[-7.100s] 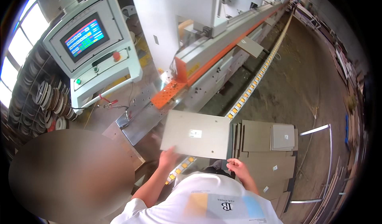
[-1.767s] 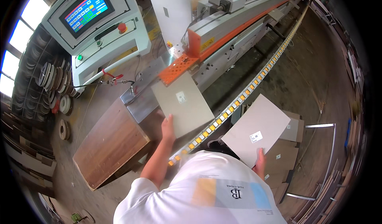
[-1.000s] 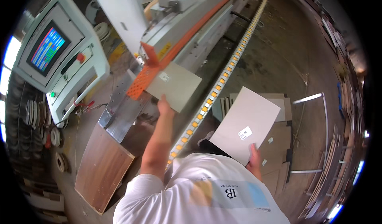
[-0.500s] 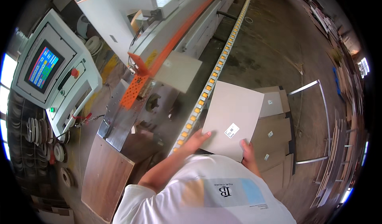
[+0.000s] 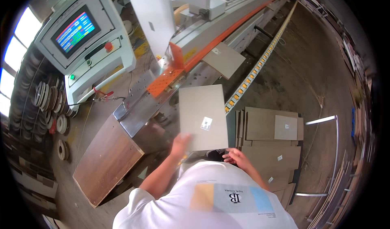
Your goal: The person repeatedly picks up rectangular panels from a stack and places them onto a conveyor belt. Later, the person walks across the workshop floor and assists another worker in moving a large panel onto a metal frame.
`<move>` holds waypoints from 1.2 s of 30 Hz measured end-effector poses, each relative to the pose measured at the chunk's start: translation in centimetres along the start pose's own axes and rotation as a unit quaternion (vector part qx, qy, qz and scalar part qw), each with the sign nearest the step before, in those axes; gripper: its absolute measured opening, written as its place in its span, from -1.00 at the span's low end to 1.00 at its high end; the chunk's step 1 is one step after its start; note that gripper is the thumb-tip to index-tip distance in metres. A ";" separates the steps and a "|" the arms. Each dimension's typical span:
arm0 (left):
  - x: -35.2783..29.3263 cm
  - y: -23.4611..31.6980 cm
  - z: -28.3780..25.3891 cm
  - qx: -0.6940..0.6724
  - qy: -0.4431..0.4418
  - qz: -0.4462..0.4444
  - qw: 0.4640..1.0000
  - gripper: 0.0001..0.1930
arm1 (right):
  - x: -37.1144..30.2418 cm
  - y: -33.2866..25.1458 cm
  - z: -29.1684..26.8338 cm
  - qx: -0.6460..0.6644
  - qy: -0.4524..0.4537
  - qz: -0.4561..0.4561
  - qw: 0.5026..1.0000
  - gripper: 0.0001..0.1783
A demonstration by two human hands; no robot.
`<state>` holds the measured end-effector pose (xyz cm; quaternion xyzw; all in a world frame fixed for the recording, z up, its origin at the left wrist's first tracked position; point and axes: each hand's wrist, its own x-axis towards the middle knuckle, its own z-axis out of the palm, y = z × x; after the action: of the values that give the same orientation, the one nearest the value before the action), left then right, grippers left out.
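Left hand (image 5: 179,145) clamped on beige rectangular panel (image 5: 203,105) at its lower left corner. Right hand (image 5: 238,157) half open by lower right corner, can't tell if fingertips touch. Panel's up in front of long grey machine (image 5: 203,33), near end. Second beige panel (image 5: 225,62) juts off machine's front edge, past orange perforated metal plate (image 5: 164,82). Pale panel (image 5: 281,134) on upper right corner of brown board stack (image 5: 260,125).

The held panel (image 5: 199,107) has shifted left over the yellow-white strip (image 5: 254,72).
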<state>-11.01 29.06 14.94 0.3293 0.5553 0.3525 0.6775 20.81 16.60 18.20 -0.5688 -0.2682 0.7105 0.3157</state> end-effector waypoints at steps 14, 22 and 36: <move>3.0 -2.0 -8.1 -0.222 0.168 -0.015 0.960 -0.29 | 1.2 5.3 -4.4 -0.021 0.097 0.025 0.995 -0.56; 4.2 -0.4 -5.4 -0.126 0.280 0.166 0.937 -0.15 | 1.8 12.0 -8.1 -0.023 0.151 0.046 0.987 -0.59; 9.5 2.7 1.0 -0.158 0.209 0.227 0.938 -0.14 | -2.4 15.4 -11.4 0.037 0.199 0.019 0.979 -0.66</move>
<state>-9.02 38.44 12.49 0.2541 0.5321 0.6409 0.4916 30.08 4.90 5.91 -0.6920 -0.1628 0.5982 0.3698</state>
